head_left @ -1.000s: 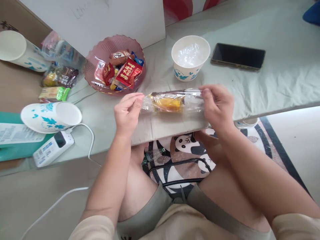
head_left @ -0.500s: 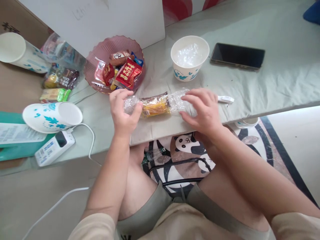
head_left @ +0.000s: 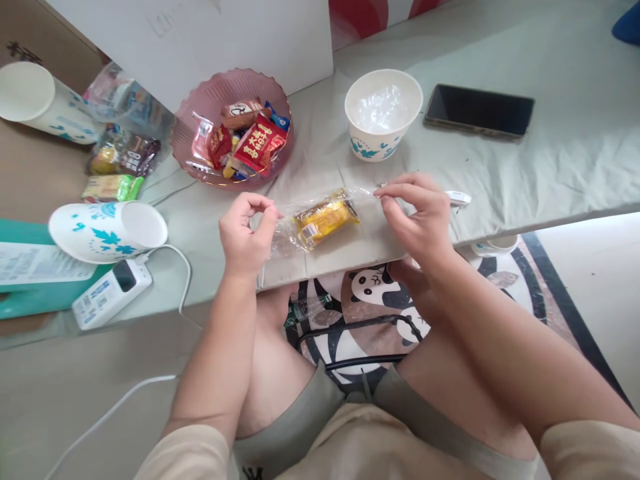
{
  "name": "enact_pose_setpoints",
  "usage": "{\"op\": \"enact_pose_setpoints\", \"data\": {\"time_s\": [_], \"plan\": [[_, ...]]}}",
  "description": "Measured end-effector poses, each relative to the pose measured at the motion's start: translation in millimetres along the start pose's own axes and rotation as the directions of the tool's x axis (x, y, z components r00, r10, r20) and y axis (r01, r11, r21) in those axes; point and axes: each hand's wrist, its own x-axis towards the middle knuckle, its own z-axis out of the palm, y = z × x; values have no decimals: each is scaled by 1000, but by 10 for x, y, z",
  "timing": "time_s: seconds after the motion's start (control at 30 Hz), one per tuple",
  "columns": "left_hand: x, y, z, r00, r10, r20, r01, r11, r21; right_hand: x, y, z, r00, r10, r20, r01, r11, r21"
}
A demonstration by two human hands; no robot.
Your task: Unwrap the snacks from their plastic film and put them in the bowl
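Note:
A yellow-and-brown wrapped snack (head_left: 327, 221) lies tilted on a sheet of clear plastic film (head_left: 287, 237) near the table's front edge. My left hand (head_left: 247, 230) pinches the film's left side between thumb and fingers. On the right, my right hand (head_left: 417, 208) pinches the film's upper right edge. Between them the film is spread out flat, with the snack in its middle. Behind the hands stands a white paper bowl (head_left: 375, 148) with a leaf print, holding crumpled clear plastic.
A pink glass bowl (head_left: 200, 107) of wrapped snacks stands at the back left. A phone (head_left: 480, 111) lies at right, a white pen-like object (head_left: 459, 198) beside my right hand. At left are a tipped paper bowl (head_left: 90, 233), a white power strip (head_left: 113, 293) and a cable.
The film was bunched around the snack with its ends gathered; now it is opened out. The snack shows more of its yellow side and is turned. Both hands went from loose to pinching.

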Motion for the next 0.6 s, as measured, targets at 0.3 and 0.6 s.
{"op": "enact_pose_setpoints", "data": {"time_s": [0.3,0.6], "plan": [[135,322,180,821,-571,-16,484,709,-513,-109,-375,141,974,223,50,-227,968,109],[228,799,240,876,-454,161,398,493,-774,-241,-617,356,675,523,521,-733,557,390]]}}
